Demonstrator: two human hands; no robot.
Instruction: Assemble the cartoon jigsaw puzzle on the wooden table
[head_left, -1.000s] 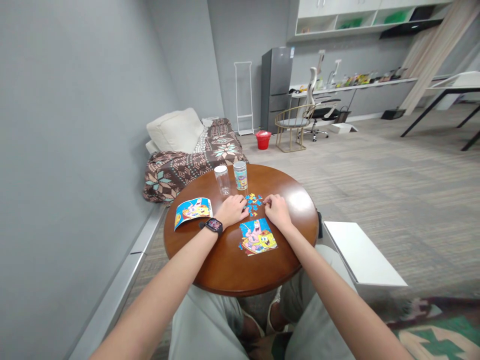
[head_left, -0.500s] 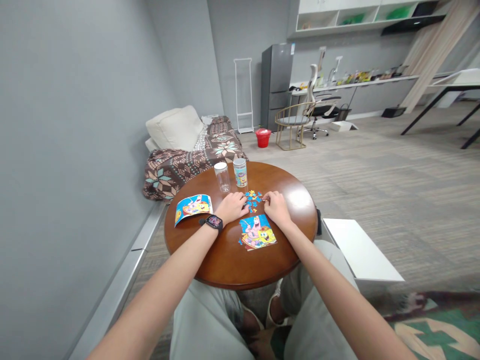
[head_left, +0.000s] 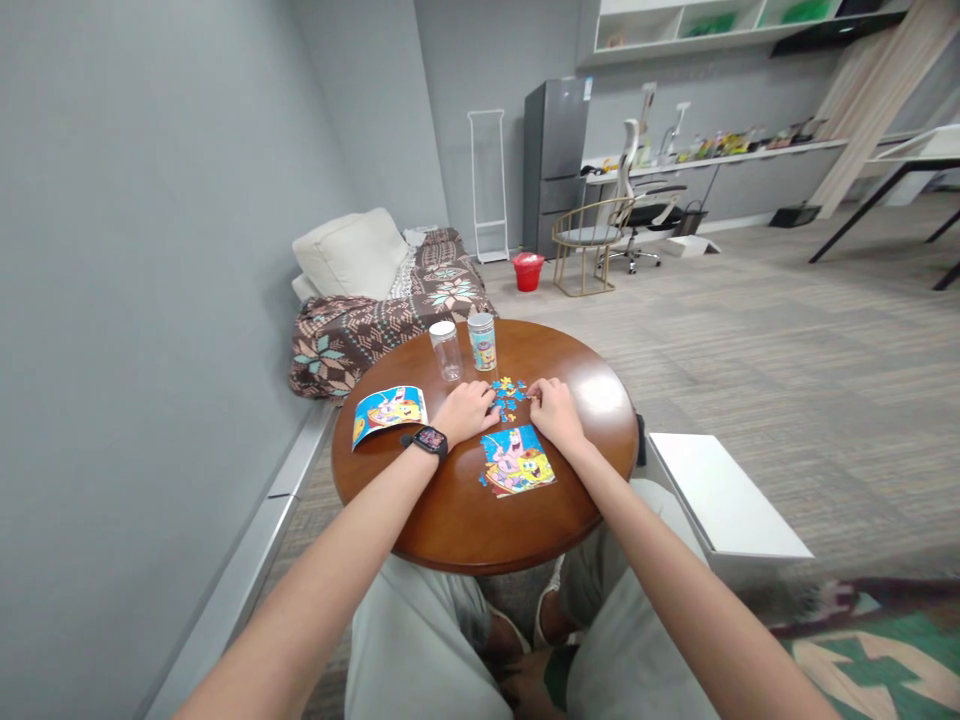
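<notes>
Loose blue and yellow jigsaw puzzle pieces (head_left: pixel 510 397) lie in a small heap on the round wooden table (head_left: pixel 450 530). My left hand (head_left: pixel 466 410) rests at the heap's left side, its fingers stretched out over the tabletop. On the other side, my right hand (head_left: pixel 553 408) has its fingers curled and pinched at a puzzle piece by the heap's right edge; the fingertips partly cover it. Closer to me lies the partly joined cartoon puzzle (head_left: pixel 517 462), with a stray piece at its left edge. A curved picture sheet (head_left: pixel 388 411) lies left of my left hand.
Behind the heap stand a clear jar with a white lid (head_left: pixel 446 352) and a printed can (head_left: pixel 482 343). A patterned sofa (head_left: pixel 352 345) is beyond the table at left. A white box (head_left: pixel 727 492) stands on the floor at right.
The whole view has shifted slightly. Both hands stay at the two sides of the heap, with hardly any movement over the table.
</notes>
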